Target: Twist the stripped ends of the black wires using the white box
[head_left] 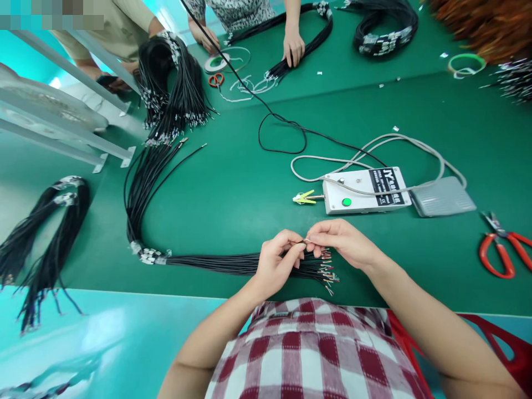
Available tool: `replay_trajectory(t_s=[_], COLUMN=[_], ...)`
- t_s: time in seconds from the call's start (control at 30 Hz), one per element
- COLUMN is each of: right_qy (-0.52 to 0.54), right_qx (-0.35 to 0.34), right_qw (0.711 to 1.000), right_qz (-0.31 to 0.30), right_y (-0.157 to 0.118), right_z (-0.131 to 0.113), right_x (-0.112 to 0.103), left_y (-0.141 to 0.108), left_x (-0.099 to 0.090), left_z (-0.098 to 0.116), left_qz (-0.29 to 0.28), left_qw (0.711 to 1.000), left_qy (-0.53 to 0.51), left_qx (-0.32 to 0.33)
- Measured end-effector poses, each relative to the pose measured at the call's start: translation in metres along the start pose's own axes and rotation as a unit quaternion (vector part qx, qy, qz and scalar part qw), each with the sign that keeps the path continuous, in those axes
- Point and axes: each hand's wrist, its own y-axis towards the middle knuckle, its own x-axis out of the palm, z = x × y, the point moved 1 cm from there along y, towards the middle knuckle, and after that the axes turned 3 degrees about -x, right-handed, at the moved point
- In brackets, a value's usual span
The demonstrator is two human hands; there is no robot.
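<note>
A long bundle of black cables (216, 263) lies on the green table, its stripped, coloured wire ends pointing right. Over that end, my left hand (280, 257) pinches one black cable close to its tip. Fingertips of my right hand (341, 238) are closed on the thin wire end of the same cable, right against the left fingers. White labels (152, 256) wrap the bundle where it bends away at the left. Behind my hands sits a white and black box (366, 190) with a green button and a yellow-bladed tip (305, 197).
Red-handled pliers (501, 252) and a grey pedal (443, 197) lie to the right. More black cable bundles (170, 83) rest at the left and back. Across the table, a co-worker's hand (293, 47) presses on a bundle near orange scissors (216, 80). Metal bars (70, 133) stand at left.
</note>
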Motion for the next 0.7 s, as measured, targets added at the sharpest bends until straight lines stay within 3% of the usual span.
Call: replay_trajectory(t_s=[0.07,0.2,0.4,0.47,0.7], right_qy=[0.043,0.04,-0.023,-0.029,-0.117], right_qx=[0.013,-0.053,-0.095,-0.095,-0.124], right_qw=[0.999,0.995,0.988,0.987,0.973], right_qz=[-0.003,0.069,0.116,0.129,0.155], right_y=[0.004,0.006,-0.001,-0.003,-0.004], right_z=[0.008,0.016,0.011,0.01,0.008], right_x=[0.004,0.015,0.02,0.019,0.016], left_y=[0.001,0.005,0.014,0.018,0.023], left_x=[-0.002,-0.002,0.01,0.013,0.012], left_z=[-0.002,0.001,0.017,0.018,0.01], left_qz=[-0.009,-0.004,0.047,0.066,0.058], left_qw=[0.999,0.997,0.995,0.993,0.99], left_qy=[-0.033,-0.078,0.035,0.023,-0.129], left_qx=[-0.017,-0.024,0.081,0.099,0.002])
